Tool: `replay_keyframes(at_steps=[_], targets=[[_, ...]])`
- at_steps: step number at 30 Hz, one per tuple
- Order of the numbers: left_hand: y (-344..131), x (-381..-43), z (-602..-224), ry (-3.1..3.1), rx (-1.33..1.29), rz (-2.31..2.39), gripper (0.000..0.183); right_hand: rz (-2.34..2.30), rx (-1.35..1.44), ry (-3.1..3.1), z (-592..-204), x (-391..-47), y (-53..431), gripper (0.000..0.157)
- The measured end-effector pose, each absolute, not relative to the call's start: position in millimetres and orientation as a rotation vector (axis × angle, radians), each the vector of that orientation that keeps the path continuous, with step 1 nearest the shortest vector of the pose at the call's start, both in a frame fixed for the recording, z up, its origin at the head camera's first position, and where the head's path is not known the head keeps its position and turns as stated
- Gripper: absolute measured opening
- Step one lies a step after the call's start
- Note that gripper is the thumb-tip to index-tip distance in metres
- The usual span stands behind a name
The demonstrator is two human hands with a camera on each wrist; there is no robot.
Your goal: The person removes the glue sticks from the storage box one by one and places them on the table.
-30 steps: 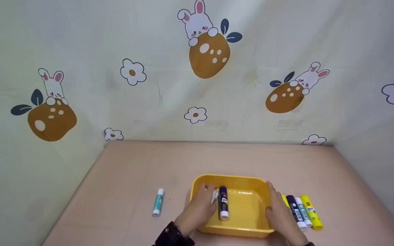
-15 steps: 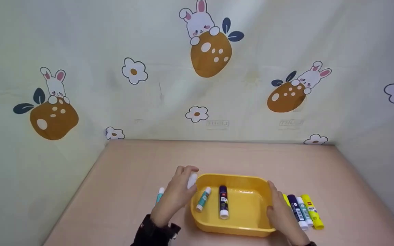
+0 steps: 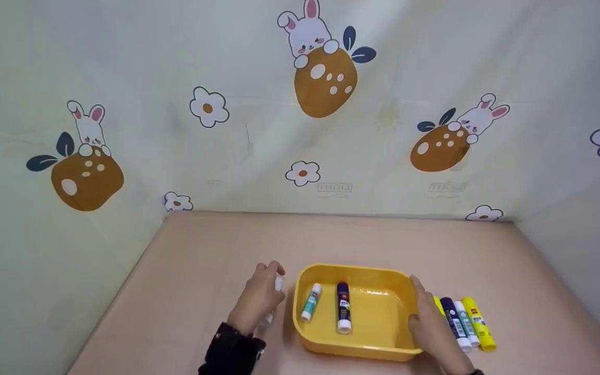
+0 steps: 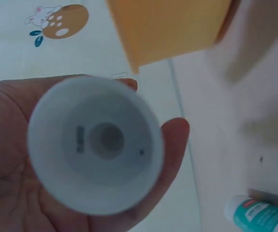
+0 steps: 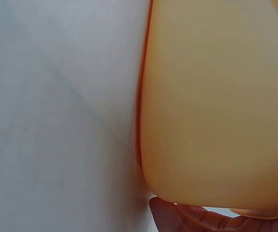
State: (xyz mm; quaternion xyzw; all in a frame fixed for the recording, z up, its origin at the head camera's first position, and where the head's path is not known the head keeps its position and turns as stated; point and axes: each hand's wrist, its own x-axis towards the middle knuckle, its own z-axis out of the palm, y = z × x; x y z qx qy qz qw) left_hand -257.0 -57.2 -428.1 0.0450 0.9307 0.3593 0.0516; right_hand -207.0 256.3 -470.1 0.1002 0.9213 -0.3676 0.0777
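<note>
Fingers of the left hand [image 3: 256,302] curl round a white cylinder [image 4: 95,162]; too slack a hold could drop it. The right hand [image 3: 429,324] grips the yellow tray [image 3: 357,350].

"What colour is the tray [image 3: 357,351]?"

"Yellow. Inside it, the left stick [image 3: 311,302] is teal and white, the other stick [image 3: 344,307] dark purple, white-ended."

"Left of the tray?"

"A white cylinder [image 4: 95,145] with tiny dark marks."

"Right of it?"

"A navy-and-white tube [image 3: 456,324], a teal-and-white tube [image 3: 467,324], a bright yellow tube [image 3: 479,324]."

"Behind it?"

"A pale backdrop [image 3: 258,146]: white rabbits [image 3: 308,37], spotted brown fruits [image 3: 326,83], dark-outlined white flowers [image 3: 209,107]."
</note>
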Motion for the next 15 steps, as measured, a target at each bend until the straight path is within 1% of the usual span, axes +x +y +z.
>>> replay_keyframes(at_steps=[3, 9, 15], targets=[[-53, -258, -440, 2.87, 0.126, 1.034, 0.032, -1.097, 0.298, 2.759, -470, -207, 256, 0.077], [-45, -255, -456, 3.033, 0.184, 0.832, 0.021, -1.097, 0.296, 2.766, -470, -208, 256, 0.076], [-41, -251, -460, 3.186, 0.235, 0.646, 0.021, -1.13, 0.312, 2.745, -469, -208, 256, 0.076]])
